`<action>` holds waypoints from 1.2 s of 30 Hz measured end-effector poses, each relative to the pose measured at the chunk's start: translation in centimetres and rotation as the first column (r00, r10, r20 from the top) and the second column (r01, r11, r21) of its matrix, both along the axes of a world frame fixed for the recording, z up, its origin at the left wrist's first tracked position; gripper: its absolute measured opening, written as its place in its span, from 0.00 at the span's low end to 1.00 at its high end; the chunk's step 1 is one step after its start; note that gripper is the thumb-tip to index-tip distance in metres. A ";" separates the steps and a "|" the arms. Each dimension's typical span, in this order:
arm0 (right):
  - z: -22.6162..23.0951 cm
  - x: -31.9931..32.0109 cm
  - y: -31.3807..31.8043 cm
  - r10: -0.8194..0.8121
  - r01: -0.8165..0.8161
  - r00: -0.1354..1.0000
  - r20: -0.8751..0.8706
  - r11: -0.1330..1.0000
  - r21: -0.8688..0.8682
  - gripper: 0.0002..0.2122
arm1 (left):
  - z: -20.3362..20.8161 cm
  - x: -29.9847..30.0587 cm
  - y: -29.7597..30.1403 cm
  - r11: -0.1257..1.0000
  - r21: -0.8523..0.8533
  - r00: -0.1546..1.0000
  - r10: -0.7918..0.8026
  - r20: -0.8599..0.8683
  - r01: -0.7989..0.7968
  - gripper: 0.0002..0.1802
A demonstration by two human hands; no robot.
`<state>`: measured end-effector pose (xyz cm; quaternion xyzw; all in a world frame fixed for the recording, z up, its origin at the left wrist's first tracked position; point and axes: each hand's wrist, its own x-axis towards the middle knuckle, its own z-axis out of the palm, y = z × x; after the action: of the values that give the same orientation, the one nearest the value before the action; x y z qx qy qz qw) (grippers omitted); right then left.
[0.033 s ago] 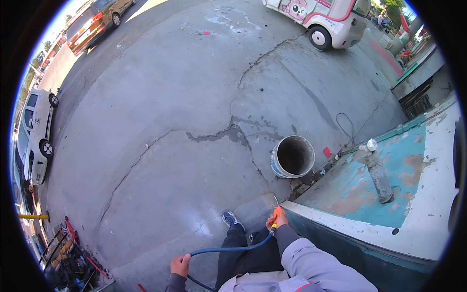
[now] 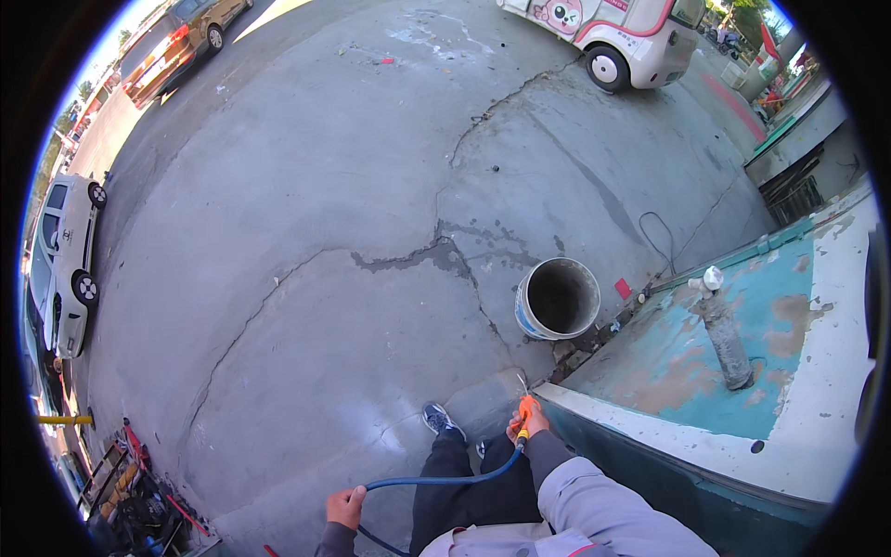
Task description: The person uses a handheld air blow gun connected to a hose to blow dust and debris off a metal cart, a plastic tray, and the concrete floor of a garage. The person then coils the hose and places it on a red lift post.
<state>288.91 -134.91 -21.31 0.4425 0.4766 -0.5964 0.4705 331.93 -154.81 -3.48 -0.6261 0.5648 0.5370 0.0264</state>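
Head view, looking down: the person's right hand [image 2: 531,425] is closed around an orange spray nozzle [image 2: 525,408] at the end of one blue hose [image 2: 445,481], held just off the near corner of a worn teal-and-white vehicle deck [image 2: 789,371]. The left hand [image 2: 346,507] is closed around the same hose lower down, near the bottom edge of the picture; the hose sags in a curve between the two hands, across the person's dark trousers. One blue shoe [image 2: 442,420] shows on the concrete.

One empty bucket [image 2: 557,298] stands upright on the cracked concrete ground [image 2: 306,232], just beside the deck's left edge and a little beyond the nozzle. One grey pipe stub [image 2: 724,339] lies on the deck's teal panel.

Three vehicles sit at the rim: a white car [image 2: 63,265] at the left, a brown car [image 2: 172,42] at top left, a small white van [image 2: 608,28] at the top. Between them the concrete lies wide and open. A clutter of tools [image 2: 125,487] sits at lower left.
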 end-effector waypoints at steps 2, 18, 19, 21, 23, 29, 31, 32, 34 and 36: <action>-1.2 -0.9 0.3 0.017 -0.013 0.998 0.065 0.997 -0.075 0.26 | -1.8 -1.7 -1.4 0.996 0.077 0.999 -0.047 0.003 0.047 0.33; 5.6 -19.6 -14.5 0.126 -0.087 0.929 -0.347 0.988 0.125 0.30 | 0.3 -10.0 -2.4 0.962 0.106 0.966 0.256 -0.028 -0.252 0.33; 6.3 -21.0 -15.9 0.119 -0.082 0.933 -0.339 0.989 0.120 0.31 | 0.4 -10.3 -1.8 0.973 0.048 0.974 0.226 -0.010 -0.226 0.34; 7.5 -22.7 -18.6 0.139 -0.110 0.910 -0.392 0.989 0.094 0.30 | 0.3 -11.0 -0.5 0.984 -0.064 0.985 0.171 0.034 -0.169 0.34; 8.9 -23.9 -20.8 0.168 -0.146 0.880 -0.444 0.986 0.084 0.29 | 0.9 -11.6 0.8 0.986 -0.117 0.989 0.127 0.076 -0.117 0.35; 11.6 -23.0 -25.9 0.176 -0.166 0.858 -0.483 0.984 0.064 0.27 | 4.1 -12.0 5.0 0.965 -0.210 0.981 0.178 0.076 -0.159 0.35; 12.1 -21.5 -27.5 0.172 -0.173 0.847 -0.503 0.984 0.045 0.27 | 4.7 -11.5 6.0 0.943 -0.189 0.957 0.287 0.043 -0.274 0.35; 12.4 -20.7 -28.3 0.183 -0.177 0.842 -0.508 0.982 0.060 0.27 | 4.9 -11.0 6.5 0.923 -0.161 0.934 0.356 0.018 -0.349 0.34; 13.2 -18.6 -29.7 0.203 -0.197 0.802 -0.562 0.978 0.072 0.27 | 5.2 -10.0 7.6 0.888 -0.167 0.901 0.433 -0.010 -0.428 0.34; 14.2 -16.2 -30.9 0.240 -0.247 0.758 -0.607 0.966 0.074 0.28 | 5.5 -8.7 8.6 0.862 -0.249 0.891 0.453 -0.015 -0.443 0.33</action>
<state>272.68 -165.77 -7.12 0.1580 0.6531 -0.6434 0.3668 323.21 -146.20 2.06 -0.7500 0.4653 0.4405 -0.1644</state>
